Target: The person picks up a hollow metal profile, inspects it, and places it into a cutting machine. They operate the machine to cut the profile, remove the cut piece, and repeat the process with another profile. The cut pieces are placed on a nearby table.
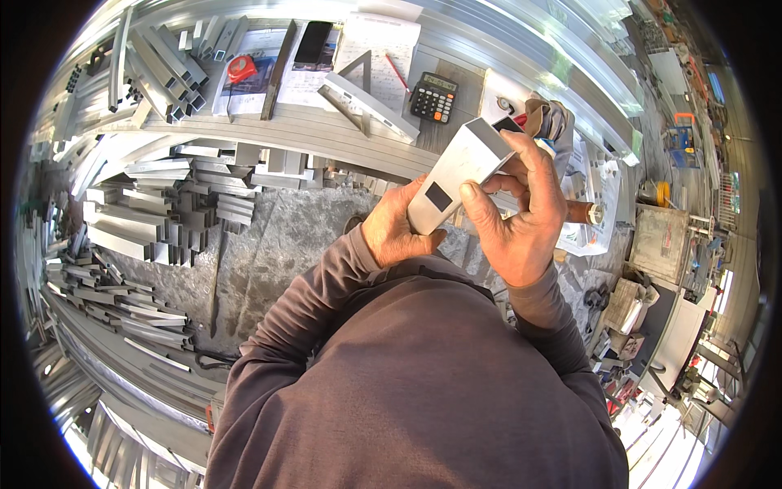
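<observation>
A short silver metal box tube (463,163) is held up in front of my chest, tilted with its open end away from me to the right. One face of it has a small dark rectangular cutout near the close end. My left hand (395,224) is wrapped round that close end from the left, its thumb underneath. My right hand (529,208) is at the tube's right side, the thumb against its edge and the index fingertip at the open far end. The other right fingers curl behind and are partly hidden.
On the bench (350,147) beyond lie a calculator (434,97), a set square (366,98), a red pencil (397,72), a phone (314,44), and a red tape measure (241,69). Cut metal profiles (155,216) are stacked at left; long profiles (554,57) lie at the far right.
</observation>
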Demonstrator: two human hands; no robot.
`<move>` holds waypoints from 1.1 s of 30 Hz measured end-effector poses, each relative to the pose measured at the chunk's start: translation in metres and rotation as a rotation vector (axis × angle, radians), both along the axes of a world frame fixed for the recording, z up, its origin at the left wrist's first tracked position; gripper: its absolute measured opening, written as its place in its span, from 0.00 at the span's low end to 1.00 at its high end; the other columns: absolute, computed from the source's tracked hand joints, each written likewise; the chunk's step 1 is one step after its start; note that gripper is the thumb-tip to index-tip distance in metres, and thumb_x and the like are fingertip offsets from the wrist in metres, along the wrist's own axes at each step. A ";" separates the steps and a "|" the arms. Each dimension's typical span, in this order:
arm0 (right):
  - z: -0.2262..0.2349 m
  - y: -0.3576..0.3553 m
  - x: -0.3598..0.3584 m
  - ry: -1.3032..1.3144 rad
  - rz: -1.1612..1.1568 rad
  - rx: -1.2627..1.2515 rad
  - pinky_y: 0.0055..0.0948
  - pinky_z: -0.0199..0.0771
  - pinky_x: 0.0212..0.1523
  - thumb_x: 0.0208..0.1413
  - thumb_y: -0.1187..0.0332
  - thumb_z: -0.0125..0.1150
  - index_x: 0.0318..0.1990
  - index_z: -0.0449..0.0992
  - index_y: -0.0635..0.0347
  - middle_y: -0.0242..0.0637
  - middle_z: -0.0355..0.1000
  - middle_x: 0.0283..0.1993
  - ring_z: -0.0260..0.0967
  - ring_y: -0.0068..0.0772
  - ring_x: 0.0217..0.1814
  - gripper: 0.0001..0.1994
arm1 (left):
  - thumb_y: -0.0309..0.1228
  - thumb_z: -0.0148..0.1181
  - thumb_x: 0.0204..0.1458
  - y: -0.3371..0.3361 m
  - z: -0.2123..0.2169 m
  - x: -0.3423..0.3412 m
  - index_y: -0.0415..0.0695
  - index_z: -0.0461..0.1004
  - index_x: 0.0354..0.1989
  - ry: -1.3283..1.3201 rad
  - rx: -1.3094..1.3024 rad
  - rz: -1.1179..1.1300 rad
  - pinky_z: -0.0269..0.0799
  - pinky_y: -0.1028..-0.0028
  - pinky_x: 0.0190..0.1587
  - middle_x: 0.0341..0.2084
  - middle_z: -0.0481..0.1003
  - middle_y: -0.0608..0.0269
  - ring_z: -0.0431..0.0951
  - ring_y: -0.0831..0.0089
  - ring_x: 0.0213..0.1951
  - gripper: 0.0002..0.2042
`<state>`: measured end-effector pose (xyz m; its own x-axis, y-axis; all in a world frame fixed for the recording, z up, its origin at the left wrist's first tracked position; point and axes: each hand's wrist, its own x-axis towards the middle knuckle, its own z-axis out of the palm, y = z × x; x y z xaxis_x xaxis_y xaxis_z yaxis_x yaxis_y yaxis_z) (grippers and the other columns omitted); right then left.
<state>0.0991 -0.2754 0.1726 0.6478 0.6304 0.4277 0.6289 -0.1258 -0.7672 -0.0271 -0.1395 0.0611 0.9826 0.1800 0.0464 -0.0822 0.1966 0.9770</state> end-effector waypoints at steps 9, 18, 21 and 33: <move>-0.002 -0.008 -0.001 0.036 0.010 0.011 0.29 0.88 0.46 0.56 0.69 0.82 0.67 0.74 0.65 0.46 0.75 0.59 0.82 0.35 0.52 0.32 | 0.22 0.71 0.52 -0.005 0.002 0.000 0.41 0.76 0.57 -0.017 0.053 0.033 0.79 0.71 0.44 0.38 0.81 0.66 0.79 0.78 0.40 0.22; -0.003 -0.015 -0.006 0.191 0.051 0.080 0.32 0.82 0.56 0.58 0.75 0.76 0.76 0.60 0.68 0.51 0.73 0.65 0.80 0.35 0.58 0.41 | 0.23 0.74 0.53 -0.015 0.001 0.007 0.41 0.71 0.67 -0.073 0.136 0.086 0.78 0.69 0.53 0.50 0.81 0.60 0.79 0.75 0.50 0.31; -0.003 -0.015 -0.006 0.228 0.056 0.113 0.34 0.80 0.58 0.57 0.77 0.75 0.78 0.54 0.67 0.52 0.72 0.66 0.78 0.35 0.60 0.44 | 0.24 0.76 0.53 -0.017 -0.001 0.009 0.41 0.70 0.69 -0.095 0.199 0.119 0.79 0.68 0.55 0.52 0.81 0.59 0.80 0.73 0.52 0.34; 0.006 -0.016 0.007 0.311 0.153 0.074 0.43 0.75 0.71 0.61 0.73 0.72 0.80 0.49 0.63 0.53 0.68 0.71 0.70 0.42 0.73 0.45 | 0.48 0.79 0.55 0.002 -0.005 0.010 0.38 0.59 0.79 -0.169 0.073 -0.025 0.68 0.58 0.69 0.65 0.72 0.45 0.73 0.51 0.66 0.49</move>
<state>0.1064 -0.2916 0.1790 0.6543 0.7052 0.2731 0.3713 0.0151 -0.9284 -0.0168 -0.1375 0.0561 0.9639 0.1454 0.2230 -0.2420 0.1302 0.9615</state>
